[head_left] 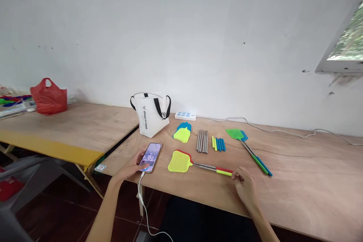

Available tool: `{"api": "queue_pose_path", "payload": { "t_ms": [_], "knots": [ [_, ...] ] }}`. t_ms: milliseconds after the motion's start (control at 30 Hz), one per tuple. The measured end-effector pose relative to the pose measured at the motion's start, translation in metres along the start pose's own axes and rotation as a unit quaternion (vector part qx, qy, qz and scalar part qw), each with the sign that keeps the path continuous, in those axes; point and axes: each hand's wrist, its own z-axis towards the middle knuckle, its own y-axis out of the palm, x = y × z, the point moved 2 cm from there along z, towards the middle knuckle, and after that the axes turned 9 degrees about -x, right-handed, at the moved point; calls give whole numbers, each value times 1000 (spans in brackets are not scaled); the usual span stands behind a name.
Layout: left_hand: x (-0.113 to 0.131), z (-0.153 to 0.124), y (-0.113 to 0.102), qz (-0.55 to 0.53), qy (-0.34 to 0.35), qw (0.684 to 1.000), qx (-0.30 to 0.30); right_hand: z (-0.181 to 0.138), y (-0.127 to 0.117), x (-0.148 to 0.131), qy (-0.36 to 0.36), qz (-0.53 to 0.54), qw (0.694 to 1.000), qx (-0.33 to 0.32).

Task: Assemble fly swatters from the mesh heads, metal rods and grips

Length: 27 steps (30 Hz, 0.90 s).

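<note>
My left hand rests at the table's front edge and holds a phone with a lit screen, thumb on the screen; a white cable hangs from the phone's lower end. My right hand lies on the plywood table, fingers curled around the end of the handle of a yellow-and-red fly swatter that lies flat. Behind it lie yellow and blue swatter heads, a bundle of metal rods, coloured handle sleeves, and a green and a blue swatter stacked together.
A white tote bag stands at the back left of the table beside a white power strip with its cord running right. A second table to the left carries a red plastic bag. A window is at the right.
</note>
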Motion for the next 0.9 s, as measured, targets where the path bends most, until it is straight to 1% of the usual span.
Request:
{"api": "queue_pose_path", "payload": {
  "t_ms": [133, 367, 467, 600, 733, 900],
  "knots": [
    [-6, -1, -1, 2, -7, 1000, -1, 0, 0, -1, -1, 2, 1000, 0],
    [-10, 1, -3, -17, -55, 998, 9, 1, -3, -2, -2, -9, 1000, 9],
    [-13, 1, -3, -27, -46, 999, -2, 2, -2, -1, -2, -9, 1000, 2],
    [-15, -1, -5, -15, -28, 999, -11, 2, -2, -2, -9, -9, 1000, -6],
    [-12, -2, -6, -6, -26, 999, -27, 2, -2, -4, -9, -9, 1000, -7],
    [-7, -3, -4, -2, -7, 999, -39, 2, -3, -6, -8, -7, 1000, -6]
  ]
}}
